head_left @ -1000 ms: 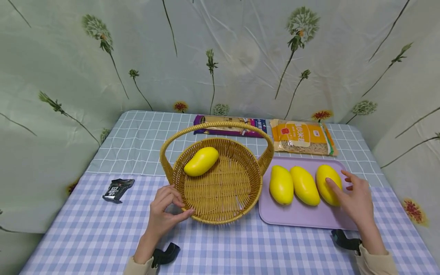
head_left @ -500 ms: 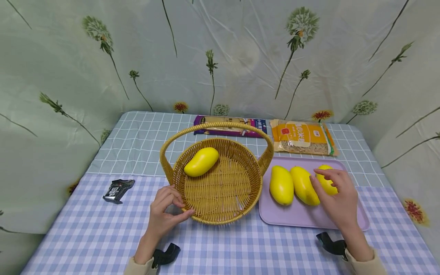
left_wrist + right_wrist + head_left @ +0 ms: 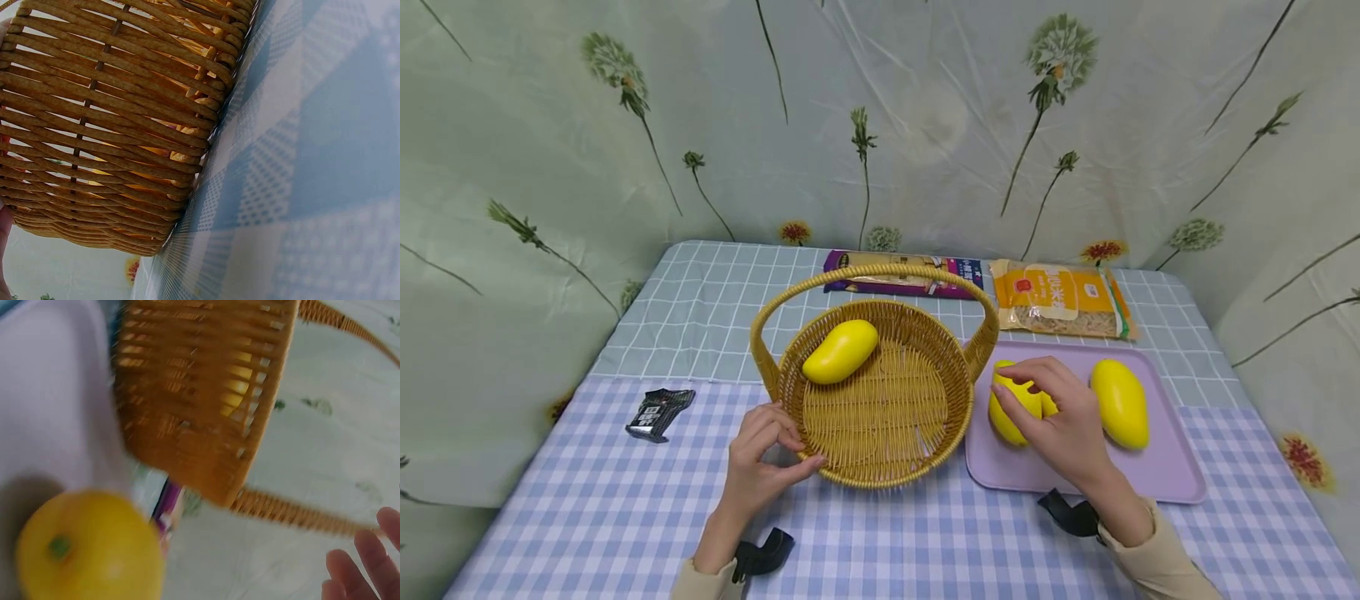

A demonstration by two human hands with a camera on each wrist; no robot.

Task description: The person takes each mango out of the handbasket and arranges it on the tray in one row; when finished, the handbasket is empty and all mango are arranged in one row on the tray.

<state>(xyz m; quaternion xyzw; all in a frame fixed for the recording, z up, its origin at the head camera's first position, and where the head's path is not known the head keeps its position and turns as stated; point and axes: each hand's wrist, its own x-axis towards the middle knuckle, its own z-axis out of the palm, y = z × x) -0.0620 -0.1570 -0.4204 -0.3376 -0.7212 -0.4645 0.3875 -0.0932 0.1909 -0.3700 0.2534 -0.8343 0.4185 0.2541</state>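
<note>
fingers [image 3: 1037,370] of right hand [image 3: 1067,425] bent above mangoes [image 3: 1021,397]

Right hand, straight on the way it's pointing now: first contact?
Probably the leftmost mango on the tray; in the head view the right hand partly covers it. Height above the mango is unclear: if the hand clears it, the basket looks next in line.
</note>
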